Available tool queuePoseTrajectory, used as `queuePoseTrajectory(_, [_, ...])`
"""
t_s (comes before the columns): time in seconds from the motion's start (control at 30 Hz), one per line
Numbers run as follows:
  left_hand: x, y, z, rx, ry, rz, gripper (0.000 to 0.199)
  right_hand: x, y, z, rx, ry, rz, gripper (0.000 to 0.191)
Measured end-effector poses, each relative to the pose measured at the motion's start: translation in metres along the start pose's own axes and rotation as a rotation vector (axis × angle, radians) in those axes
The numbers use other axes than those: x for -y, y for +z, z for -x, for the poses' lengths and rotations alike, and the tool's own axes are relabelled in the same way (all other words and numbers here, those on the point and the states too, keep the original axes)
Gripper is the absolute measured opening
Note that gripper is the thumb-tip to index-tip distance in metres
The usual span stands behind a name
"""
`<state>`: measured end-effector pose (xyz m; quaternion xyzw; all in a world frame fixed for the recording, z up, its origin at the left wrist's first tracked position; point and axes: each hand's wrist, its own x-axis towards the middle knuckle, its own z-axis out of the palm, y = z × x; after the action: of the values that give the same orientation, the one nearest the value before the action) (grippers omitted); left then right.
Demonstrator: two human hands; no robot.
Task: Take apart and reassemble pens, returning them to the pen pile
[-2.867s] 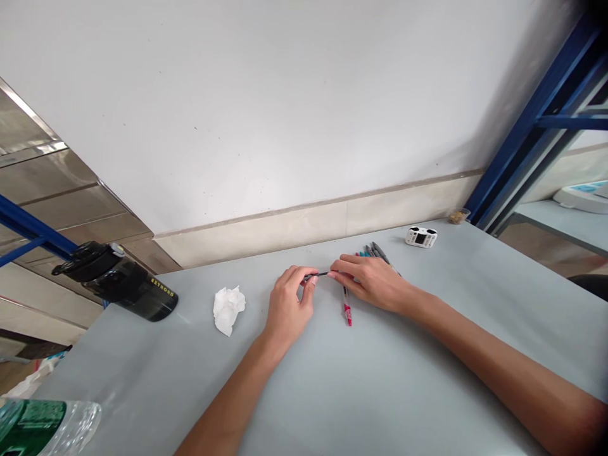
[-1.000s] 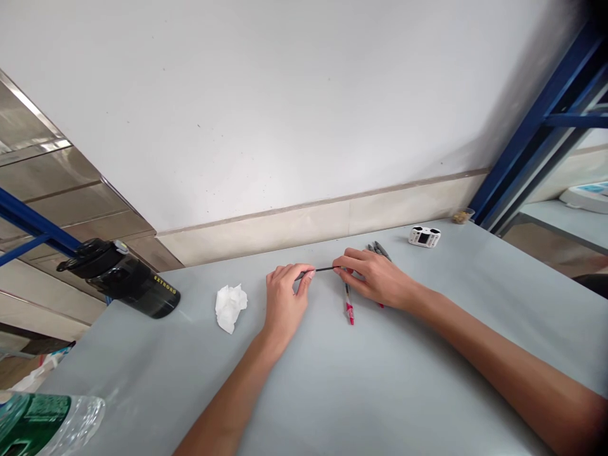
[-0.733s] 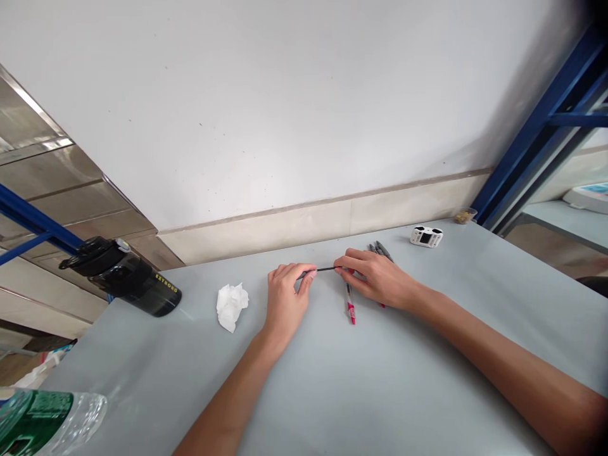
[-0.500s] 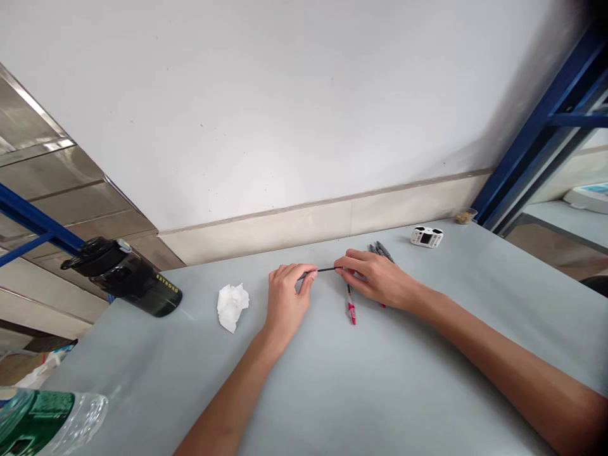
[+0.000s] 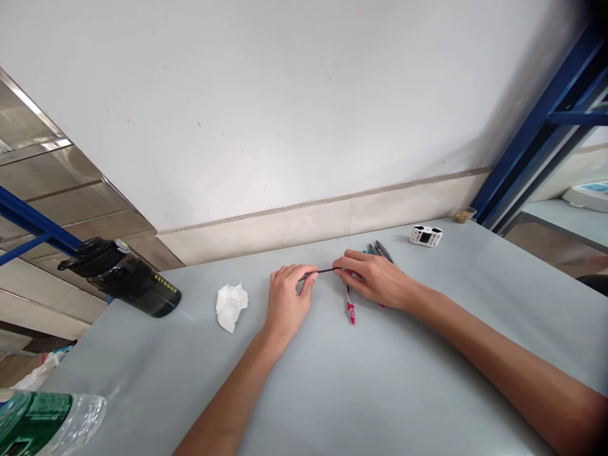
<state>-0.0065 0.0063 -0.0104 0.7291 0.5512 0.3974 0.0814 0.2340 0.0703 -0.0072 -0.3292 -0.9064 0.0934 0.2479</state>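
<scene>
A thin black stick (image 5: 325, 271), which looks like a pen refill, spans the gap between my hands just above the grey table. My left hand (image 5: 289, 294) pinches its left end between thumb and fingers. At the right end, the fingertips of my right hand (image 5: 373, 277) are closed on it. A pen with a red end (image 5: 351, 311) lies below the right fingers, its upper part partly covered. Behind that hand rest several grey pens (image 5: 381, 250), partly hidden, and a bit of red shows under the palm.
Crumpled white tissue (image 5: 231, 306) lies left of my left hand. A dark drink bottle (image 5: 135, 285) and a green-labelled clear bottle (image 5: 52, 421) are at the left. A white device (image 5: 426, 236) and a small clear cup (image 5: 464, 215) sit at the back right, near the wall (image 5: 294, 114).
My left hand has shifted very slightly right, so the hands are a touch closer together. Both keep hold of the thin black stick. The view has moved slightly.
</scene>
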Motion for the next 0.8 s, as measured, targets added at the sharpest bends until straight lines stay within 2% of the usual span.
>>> queuePoseTrajectory(0.2, [-0.0028,0.0030,0.0014,0.034,-0.002,-0.013,0.014,0.0006,0.0028,0.0007,0.021,-0.043,0.002,0.026])
queuePoseTrajectory(0.8, [-0.0015,0.0060,0.0023,0.070,0.008,-0.010,0.015,0.0006,0.0065,0.0011,0.040,-0.040,0.012,0.023])
